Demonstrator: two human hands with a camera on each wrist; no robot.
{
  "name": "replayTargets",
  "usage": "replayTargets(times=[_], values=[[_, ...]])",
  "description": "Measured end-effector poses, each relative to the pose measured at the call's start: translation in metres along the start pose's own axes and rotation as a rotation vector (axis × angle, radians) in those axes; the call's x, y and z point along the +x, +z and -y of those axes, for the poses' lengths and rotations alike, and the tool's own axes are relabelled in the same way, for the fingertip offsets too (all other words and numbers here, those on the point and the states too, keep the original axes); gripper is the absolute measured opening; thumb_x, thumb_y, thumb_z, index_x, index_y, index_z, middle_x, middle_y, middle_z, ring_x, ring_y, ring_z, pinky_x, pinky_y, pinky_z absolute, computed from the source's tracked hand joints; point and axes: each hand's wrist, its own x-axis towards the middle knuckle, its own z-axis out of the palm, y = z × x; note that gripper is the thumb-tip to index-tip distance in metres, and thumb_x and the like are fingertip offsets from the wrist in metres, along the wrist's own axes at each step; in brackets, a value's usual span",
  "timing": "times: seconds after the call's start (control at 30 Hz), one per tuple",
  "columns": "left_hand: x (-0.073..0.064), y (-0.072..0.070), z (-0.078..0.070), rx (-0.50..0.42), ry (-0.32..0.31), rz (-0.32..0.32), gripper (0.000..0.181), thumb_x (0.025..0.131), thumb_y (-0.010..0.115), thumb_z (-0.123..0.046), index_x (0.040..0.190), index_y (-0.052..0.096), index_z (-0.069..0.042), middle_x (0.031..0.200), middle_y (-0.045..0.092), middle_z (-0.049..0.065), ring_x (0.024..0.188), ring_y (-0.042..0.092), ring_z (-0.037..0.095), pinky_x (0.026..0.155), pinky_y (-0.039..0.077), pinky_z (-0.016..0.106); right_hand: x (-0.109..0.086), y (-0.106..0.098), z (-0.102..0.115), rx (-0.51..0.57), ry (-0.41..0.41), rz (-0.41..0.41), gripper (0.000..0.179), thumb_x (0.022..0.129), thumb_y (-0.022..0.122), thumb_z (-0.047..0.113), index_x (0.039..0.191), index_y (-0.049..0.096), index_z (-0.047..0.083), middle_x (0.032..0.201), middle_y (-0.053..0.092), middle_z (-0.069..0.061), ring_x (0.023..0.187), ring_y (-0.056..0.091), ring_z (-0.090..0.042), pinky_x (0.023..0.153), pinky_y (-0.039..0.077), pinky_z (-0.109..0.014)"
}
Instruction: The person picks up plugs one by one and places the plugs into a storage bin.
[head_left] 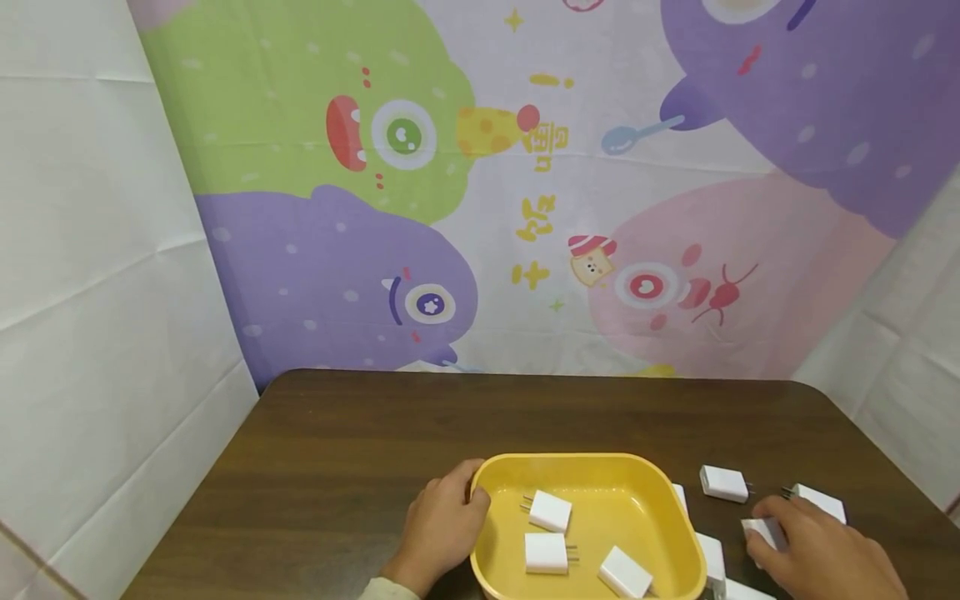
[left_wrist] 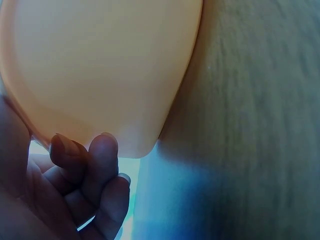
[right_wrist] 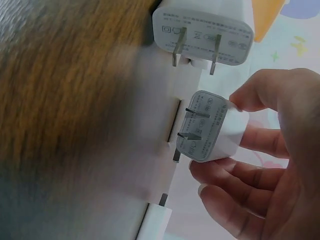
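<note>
My right hand (head_left: 828, 552) pinches a white USB charger plug (right_wrist: 227, 132) between thumb and fingers, to the right of the yellow plastic basin (head_left: 577, 463). In the right wrist view the plug's two metal prongs point away from the palm. At the basin's left side, my left hand (head_left: 444, 527) grips the wall near the rim, its curled fingers (left_wrist: 103, 160) showing against the outside in the left wrist view. Inside the basin lie three white plugs: one higher (head_left: 550, 510), one below it (head_left: 546, 553) and one at the lower right (head_left: 625, 572).
Several more white plugs lie on the brown wooden table (head_left: 360, 433), including one behind my right hand (head_left: 724, 483), one beside it (head_left: 821, 503) and one against the basin's right wall (head_left: 711, 557). A cartoon-printed cloth (head_left: 525, 333) hangs behind the table, with white cloth at both sides.
</note>
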Motion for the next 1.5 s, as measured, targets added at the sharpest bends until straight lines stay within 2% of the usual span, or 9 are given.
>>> replayTargets(times=[0.67,0.9,1.17,1.5], values=[[0.000,-0.001,0.000,-0.008,-0.004,0.019,0.035,0.095,0.056,-0.022,0.127,0.067,-0.018,0.103,0.072,-0.003,0.082,0.064,0.012,0.075,0.050,0.048,-0.010,-0.007,0.009,0.112,-0.005,-0.125,0.048,0.086,0.071,0.052,0.109,0.064,0.009,0.086,0.057,0.002,0.069,0.054,-0.015,0.060,0.052,-0.046],[0.000,-0.001,0.000,-0.013,-0.010,0.027,0.035,0.095,0.056,-0.022,0.128,0.067,-0.018,0.103,0.072,-0.002,0.081,0.064,0.012,0.075,0.050,0.047,-0.013,-0.011,0.014,0.143,0.006,-0.164,0.046,0.086,0.072,0.050,0.106,0.064,0.009,0.082,0.055,0.001,0.069,0.051,-0.017,0.058,0.048,-0.040],[0.001,-0.001,0.001,-0.012,-0.003,0.022,0.035,0.095,0.055,-0.022,0.128,0.067,-0.018,0.104,0.073,-0.002,0.082,0.064,0.012,0.075,0.050,0.048,-0.022,-0.021,0.027,0.144,0.037,-0.174,0.046,0.085,0.074,0.046,0.105,0.062,0.006,0.085,0.058,-0.002,0.070,0.051,-0.019,0.064,0.053,-0.047],[0.002,0.001,0.000,-0.012,-0.009,0.035,0.035,0.096,0.055,-0.023,0.129,0.067,-0.019,0.103,0.072,-0.004,0.078,0.062,0.010,0.073,0.050,0.047,-0.027,-0.025,0.032,0.144,0.009,-0.234,0.047,0.085,0.073,0.051,0.100,0.062,0.008,0.091,0.063,-0.002,0.073,0.057,-0.018,0.068,0.054,-0.054]])
